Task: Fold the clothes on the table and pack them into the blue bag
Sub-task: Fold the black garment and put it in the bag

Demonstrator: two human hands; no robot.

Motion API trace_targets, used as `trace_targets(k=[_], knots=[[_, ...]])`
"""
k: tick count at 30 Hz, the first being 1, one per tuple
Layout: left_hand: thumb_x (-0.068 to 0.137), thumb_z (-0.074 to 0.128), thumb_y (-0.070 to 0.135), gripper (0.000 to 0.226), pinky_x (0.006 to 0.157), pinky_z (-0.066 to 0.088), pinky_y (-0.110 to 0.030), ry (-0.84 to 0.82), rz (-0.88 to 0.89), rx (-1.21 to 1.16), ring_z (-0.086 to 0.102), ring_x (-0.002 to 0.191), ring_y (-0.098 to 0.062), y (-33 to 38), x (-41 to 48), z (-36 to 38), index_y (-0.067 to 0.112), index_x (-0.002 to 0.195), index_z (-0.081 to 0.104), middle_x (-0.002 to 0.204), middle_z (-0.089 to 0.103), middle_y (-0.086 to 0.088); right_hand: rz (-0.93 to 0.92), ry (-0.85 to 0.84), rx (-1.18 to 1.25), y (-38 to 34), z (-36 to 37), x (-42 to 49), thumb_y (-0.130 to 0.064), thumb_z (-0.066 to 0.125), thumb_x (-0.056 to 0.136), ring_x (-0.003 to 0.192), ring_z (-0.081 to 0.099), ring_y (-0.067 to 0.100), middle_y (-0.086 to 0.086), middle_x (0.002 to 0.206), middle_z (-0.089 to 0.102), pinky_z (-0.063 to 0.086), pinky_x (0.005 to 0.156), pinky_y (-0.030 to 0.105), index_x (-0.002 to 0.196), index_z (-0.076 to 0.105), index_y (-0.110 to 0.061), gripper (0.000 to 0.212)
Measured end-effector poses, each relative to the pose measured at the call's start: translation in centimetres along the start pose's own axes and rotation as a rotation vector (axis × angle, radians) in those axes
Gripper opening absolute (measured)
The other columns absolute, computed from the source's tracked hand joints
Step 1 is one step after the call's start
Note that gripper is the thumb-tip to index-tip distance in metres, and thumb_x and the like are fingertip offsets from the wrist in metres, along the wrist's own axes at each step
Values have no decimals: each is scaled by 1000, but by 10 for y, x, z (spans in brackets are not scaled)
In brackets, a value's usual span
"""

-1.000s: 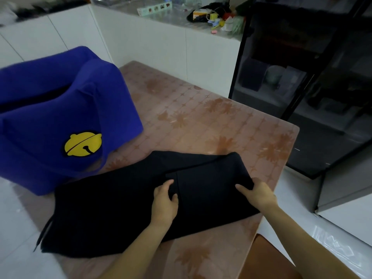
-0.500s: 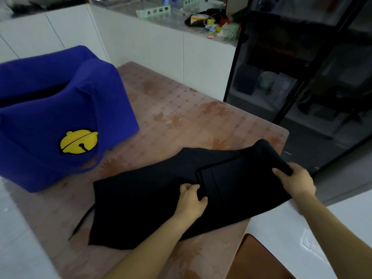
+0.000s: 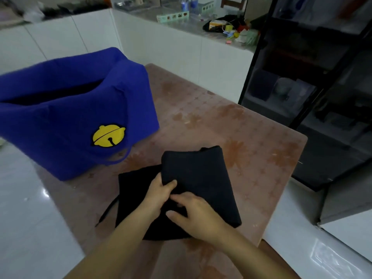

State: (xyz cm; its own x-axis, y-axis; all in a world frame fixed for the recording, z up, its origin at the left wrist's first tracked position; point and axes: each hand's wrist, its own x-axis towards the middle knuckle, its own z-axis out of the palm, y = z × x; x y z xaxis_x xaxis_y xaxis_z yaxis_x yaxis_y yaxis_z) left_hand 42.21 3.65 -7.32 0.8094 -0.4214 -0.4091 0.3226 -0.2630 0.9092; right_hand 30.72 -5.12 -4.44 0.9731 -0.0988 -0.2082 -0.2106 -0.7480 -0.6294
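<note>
A black garment (image 3: 201, 178) lies on the reddish table (image 3: 261, 150), its right part folded over the left into a compact stack. A thin black drawstring (image 3: 106, 214) trails out at its left. My left hand (image 3: 159, 194) pinches the edge of the folded-over layer near the middle. My right hand (image 3: 193, 214) rests on the cloth just below it, fingers pointing left and slightly curled; the frame does not show whether it grips the cloth. The blue bag (image 3: 66, 125), with a yellow bell patch (image 3: 108, 135), stands open at the left, apart from the garment.
A white counter (image 3: 181, 47) with clutter runs behind the table. A dark glass cabinet (image 3: 314, 87) stands to the right. White glossy floor lies on both sides of the table. The table's right and near edges are close to the garment.
My right hand has carried the garment's right end over to the left, doubling it into a smaller stack. Both hands now meet at the fold's edge. The view has shifted right.
</note>
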Motion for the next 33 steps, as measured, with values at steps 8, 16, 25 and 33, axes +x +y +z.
trace_targets(k=[8, 16, 25, 33], knots=[[90, 58, 7, 46, 93, 44, -33, 225, -11, 256, 54, 110, -21, -26, 8, -85, 15, 133, 45, 116, 56, -1, 365, 176, -155, 68, 4, 1, -53, 43, 93, 132, 39, 22, 0, 146, 33, 36, 107, 35, 140, 41, -29, 53], [88, 56, 4, 31, 92, 49, -40, 375, -4, 329, 59, 98, -23, -55, 3, -103, 8, 119, 53, 107, 61, -5, 552, 111, 45, 80, 16, 14, -46, 54, 90, 118, 52, 25, 6, 136, 43, 45, 92, 33, 146, 24, -27, 66], [72, 66, 46, 65, 86, 50, -45, 398, -178, 689, 57, 99, -34, -79, 7, -123, 3, 119, 50, 111, 60, -16, 658, 167, 163, 82, 21, 28, -42, 62, 87, 110, 57, 29, 9, 125, 55, 51, 84, 38, 138, 34, -14, 64], [73, 76, 42, 64, 81, 50, -33, 257, -360, 293, 60, 90, -24, -52, 20, -115, 2, 119, 56, 115, 64, -13, 672, 99, 380, 88, 20, 29, -27, 67, 86, 98, 62, 27, 12, 113, 65, 51, 79, 32, 119, 56, -6, 41]])
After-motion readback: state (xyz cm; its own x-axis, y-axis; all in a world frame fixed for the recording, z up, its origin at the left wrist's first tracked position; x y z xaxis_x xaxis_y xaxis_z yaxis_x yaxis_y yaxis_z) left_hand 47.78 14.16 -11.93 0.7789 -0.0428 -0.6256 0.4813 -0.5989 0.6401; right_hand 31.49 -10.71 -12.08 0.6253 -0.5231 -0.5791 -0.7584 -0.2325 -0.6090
